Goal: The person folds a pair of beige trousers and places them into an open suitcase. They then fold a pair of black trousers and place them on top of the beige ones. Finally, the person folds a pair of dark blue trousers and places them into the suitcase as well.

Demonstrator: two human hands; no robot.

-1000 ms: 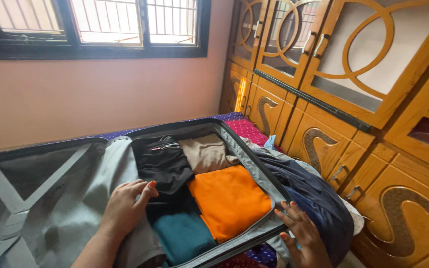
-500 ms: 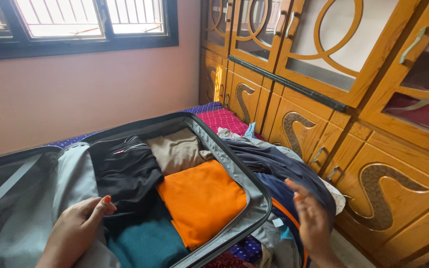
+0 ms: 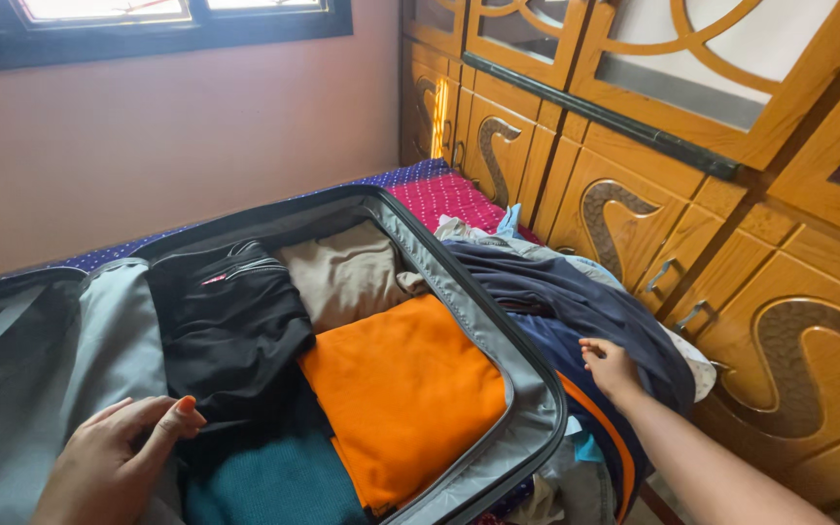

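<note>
An open suitcase (image 3: 535,381) lies on a bed, packed with folded clothes: an orange piece (image 3: 405,389), a black piece (image 3: 230,326), a beige piece (image 3: 347,277) and a teal piece (image 3: 274,486). My left hand (image 3: 114,462) rests open on the grey lining at the black piece's edge. My right hand (image 3: 610,367) lies on a heap of dark blue clothes (image 3: 556,297) beside the suitcase, fingers curled onto the cloth; a firm grip is not visible.
Wooden cupboards (image 3: 731,224) with carved doors and metal handles stand close on the right. A pink wall and a barred window (image 3: 148,15) lie behind. The bed has a red and blue dotted sheet (image 3: 444,194). The suitcase lid (image 3: 12,340) lies open at left.
My right hand has stretched out from above the heap and come down on the dark blue clothes. The left hand has slid slightly left and down. The view has tilted downward.
</note>
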